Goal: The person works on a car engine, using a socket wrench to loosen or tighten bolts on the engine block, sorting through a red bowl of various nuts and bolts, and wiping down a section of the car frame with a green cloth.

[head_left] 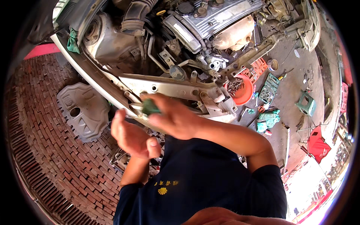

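My right hand (175, 117), blurred by motion, is closed round a bunched dark-green rag (150, 107) above the front edge of the car's engine bay. Just to its left, my left hand (132, 138) is raised with its palm turned up. Its fingers are loosely bent and its thumb stands apart; I see nothing in it. Beyond both hands runs the pale metal front crossmember (165, 88) of the car. Farther off sits the engine with its silver valve cover (225, 17).
A grey plastic cover (84, 108) lies on the brick floor at left. At right are a red bowl (243, 93) of small parts, a green socket set (269, 88), an orange tool case (258, 68) and a green stool (306, 104). Another green cloth (72, 40) hangs on the fender.
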Available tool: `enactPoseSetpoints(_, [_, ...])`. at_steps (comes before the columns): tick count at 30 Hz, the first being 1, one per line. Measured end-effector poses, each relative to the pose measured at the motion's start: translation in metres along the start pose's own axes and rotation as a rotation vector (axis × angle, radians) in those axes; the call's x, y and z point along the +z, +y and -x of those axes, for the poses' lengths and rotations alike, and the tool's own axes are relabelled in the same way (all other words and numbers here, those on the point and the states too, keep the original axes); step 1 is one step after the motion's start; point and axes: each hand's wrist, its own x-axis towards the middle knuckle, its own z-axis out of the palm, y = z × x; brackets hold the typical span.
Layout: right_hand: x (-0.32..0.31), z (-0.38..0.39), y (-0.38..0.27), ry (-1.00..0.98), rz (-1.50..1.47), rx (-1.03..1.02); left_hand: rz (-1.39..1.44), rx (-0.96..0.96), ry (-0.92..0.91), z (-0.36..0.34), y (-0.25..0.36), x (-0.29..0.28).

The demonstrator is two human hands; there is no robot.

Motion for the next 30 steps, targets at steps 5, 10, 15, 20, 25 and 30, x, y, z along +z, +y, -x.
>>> enactPoseSetpoints(5, [0.010,-0.024,0.011,0.032,0.237,-0.183,-0.257,-0.194,-0.028,-0.023,-0.009,-0.009])
enactPoseSetpoints(10, [-0.050,-0.010,0.015,0.155,0.536,-0.073,-0.353,-0.311,-0.198,0.004,-0.039,-0.028])
enactPoseSetpoints(15, [-0.089,-0.060,0.037,0.166,0.872,-0.083,-0.470,-0.225,-0.290,0.026,-0.061,-0.022])
enactPoseSetpoints(20, [-0.092,-0.174,0.076,-0.074,0.937,0.286,-0.418,-0.241,-0.244,0.028,-0.067,-0.020])
enactPoseSetpoints(25, [-0.092,-0.256,0.120,-0.209,0.941,0.635,-0.409,-0.240,-0.249,0.029,-0.069,-0.023])
enactPoseSetpoints(30, [-0.087,-0.265,0.139,-0.317,1.156,0.799,-0.386,-0.279,-0.303,0.027,-0.069,-0.025])
